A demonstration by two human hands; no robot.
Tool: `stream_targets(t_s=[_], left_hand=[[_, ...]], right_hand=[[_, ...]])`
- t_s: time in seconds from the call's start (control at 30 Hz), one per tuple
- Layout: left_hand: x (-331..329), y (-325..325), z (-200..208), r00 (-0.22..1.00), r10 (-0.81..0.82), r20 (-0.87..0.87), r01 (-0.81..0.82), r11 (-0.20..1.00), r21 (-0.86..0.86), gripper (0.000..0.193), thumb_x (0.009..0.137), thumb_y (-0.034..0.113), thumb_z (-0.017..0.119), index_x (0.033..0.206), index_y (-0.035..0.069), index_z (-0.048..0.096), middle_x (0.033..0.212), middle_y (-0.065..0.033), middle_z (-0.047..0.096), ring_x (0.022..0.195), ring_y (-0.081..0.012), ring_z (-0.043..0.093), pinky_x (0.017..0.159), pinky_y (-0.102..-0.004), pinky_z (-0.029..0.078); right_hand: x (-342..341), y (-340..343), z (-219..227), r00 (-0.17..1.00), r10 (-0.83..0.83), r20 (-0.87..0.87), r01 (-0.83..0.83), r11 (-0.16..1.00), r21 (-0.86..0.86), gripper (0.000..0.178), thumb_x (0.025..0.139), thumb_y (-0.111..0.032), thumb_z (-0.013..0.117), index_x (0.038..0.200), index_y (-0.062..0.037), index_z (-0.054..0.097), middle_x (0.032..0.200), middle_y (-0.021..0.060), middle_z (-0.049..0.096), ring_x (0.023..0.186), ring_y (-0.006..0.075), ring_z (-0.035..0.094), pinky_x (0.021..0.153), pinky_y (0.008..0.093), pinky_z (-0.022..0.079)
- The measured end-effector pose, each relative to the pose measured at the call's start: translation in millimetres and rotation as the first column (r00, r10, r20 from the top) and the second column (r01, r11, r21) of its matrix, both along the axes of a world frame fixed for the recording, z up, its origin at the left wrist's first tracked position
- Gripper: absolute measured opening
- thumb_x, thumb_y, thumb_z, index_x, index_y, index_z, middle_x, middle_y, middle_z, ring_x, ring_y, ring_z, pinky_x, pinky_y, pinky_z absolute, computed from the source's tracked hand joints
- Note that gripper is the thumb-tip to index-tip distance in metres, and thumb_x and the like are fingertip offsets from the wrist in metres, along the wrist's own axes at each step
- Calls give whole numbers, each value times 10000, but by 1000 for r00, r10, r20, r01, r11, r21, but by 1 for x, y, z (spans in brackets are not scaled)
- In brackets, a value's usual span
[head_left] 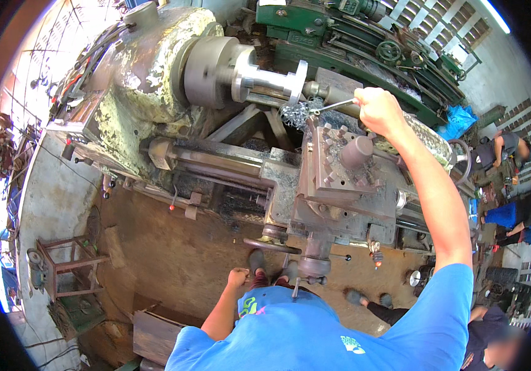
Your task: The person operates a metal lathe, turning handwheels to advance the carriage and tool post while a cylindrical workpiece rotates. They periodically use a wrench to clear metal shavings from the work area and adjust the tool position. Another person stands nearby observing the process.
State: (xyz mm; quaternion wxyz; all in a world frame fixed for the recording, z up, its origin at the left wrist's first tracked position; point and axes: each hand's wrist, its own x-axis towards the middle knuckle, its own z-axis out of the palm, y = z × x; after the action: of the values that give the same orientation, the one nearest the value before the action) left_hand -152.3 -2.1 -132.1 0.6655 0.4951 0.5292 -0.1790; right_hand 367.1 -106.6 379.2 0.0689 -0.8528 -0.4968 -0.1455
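My right hand (378,110) is closed round a thin metal rod (339,104), reaching over the lathe carriage. The rod's far end is at a tangle of curly metal shavings (297,114) beside the tool post (338,151). Just beyond the shavings, a shiny flanged metal shaft (268,79) runs from the lathe chuck (211,73) toward the tailstock end. The chuck looks smeared, as if turning. My left hand (238,277) hangs low beside my body, fingers curled in, with nothing seen sticking out of it.
A handwheel (271,246) and levers jut from the lathe toward me. Behind stands a green lathe (305,40). A metal stand (71,266) and a wooden box (157,337) are at the left. Other people (505,148) crouch or sit at the right; one is close behind my right arm.
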Motion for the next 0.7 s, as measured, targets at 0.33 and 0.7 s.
stream_targets(t_s=[0.33, 0.7], left_hand=[[73, -18, 78, 857, 422, 297, -471, 875, 116, 559, 984, 317, 583, 1415, 36, 365, 1070, -153, 657, 636, -182, 625, 566, -298, 499], [133, -44, 129, 973, 40, 228, -153, 851, 502, 970, 939, 422, 607, 1516, -109, 35, 1594, -326, 49, 1509, -400, -4, 1222, -406, 85]], right_hand=[[-9, -16, 32, 989, -147, 25, 146, 988, 56, 147, 838, -182, 557, 868, -91, 667, 839, 173, 686, 847, 385, 659, 693, 493, 513], [3, 7, -7, 992, -107, 72, 99, 989, 107, 161, 835, -205, 551, 861, -104, 674, 833, 160, 691, 805, 364, 685, 691, 480, 540]])
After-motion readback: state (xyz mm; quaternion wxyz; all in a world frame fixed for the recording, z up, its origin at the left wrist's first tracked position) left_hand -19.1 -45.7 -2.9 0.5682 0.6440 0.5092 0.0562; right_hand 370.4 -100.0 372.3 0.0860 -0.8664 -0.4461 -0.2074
